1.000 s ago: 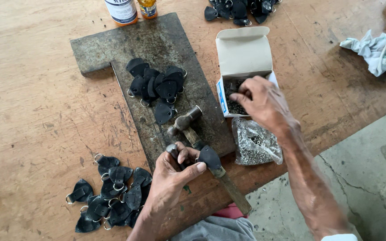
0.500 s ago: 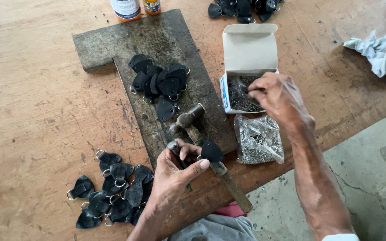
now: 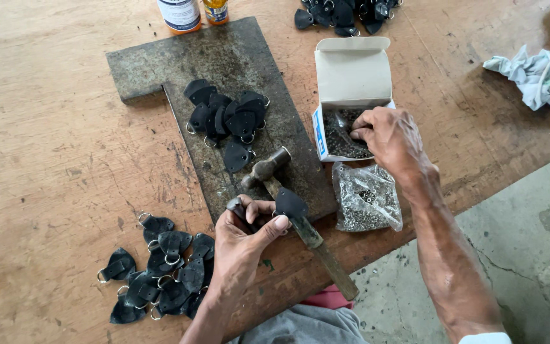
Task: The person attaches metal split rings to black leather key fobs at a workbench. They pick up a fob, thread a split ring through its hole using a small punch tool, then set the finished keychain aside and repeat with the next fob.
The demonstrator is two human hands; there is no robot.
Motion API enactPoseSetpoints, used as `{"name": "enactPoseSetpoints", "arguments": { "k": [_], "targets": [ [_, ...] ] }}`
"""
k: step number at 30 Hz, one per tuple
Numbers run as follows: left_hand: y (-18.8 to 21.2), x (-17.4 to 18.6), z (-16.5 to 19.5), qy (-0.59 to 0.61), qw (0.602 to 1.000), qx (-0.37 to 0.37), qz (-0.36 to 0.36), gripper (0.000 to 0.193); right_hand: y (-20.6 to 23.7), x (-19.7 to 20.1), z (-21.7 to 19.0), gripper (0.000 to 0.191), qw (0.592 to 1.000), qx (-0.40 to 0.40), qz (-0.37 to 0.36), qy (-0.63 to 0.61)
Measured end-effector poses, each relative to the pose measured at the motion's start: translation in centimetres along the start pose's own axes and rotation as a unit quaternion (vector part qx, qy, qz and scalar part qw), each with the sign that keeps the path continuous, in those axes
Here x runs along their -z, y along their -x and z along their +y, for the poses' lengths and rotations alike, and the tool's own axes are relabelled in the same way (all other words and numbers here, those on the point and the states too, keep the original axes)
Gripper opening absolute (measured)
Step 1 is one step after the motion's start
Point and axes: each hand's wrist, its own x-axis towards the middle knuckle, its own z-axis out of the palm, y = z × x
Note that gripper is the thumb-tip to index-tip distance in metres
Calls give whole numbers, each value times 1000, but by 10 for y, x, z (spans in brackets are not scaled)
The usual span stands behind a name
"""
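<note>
My left hand (image 3: pixel 246 232) rests at the near end of a dark metal slab (image 3: pixel 224 64), fingers closed around a small metal punch with a black leather tab (image 3: pixel 290 204) at its thumb. A hammer (image 3: pixel 288 204) lies on the slab just right of that hand, handle toward me. My right hand (image 3: pixel 389 137) reaches into an open white cardboard box (image 3: pixel 351 76) of small dark rivets, fingertips pinched among them. A pile of black leather tabs with rings (image 3: pixel 227 121) sits on the slab's middle.
A clear plastic bag of metal rivets (image 3: pixel 367 200) lies below the box. More black tabs (image 3: pixel 160 271) lie on the wooden table at lower left and others (image 3: pixel 345 16) at the top. Two bottles (image 3: pixel 192 13) stand at the top edge. A crumpled cloth (image 3: pixel 536 76) lies at right.
My right hand has stayed in the rivet box, its fingers shifting among the rivets. My left hand has kept its hold by the hammer.
</note>
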Motion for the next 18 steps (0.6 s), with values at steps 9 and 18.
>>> {"name": "enactPoseSetpoints", "arguments": {
  "k": [9,18],
  "targets": [
    [1,-2,1,3,999,-18,27,38,2,10,2,9,998,19,32,-46],
    [1,1,-2,-1,1000,-25,18,38,3,10,-1,8,1000,-15,-15,-22]
  ]
}}
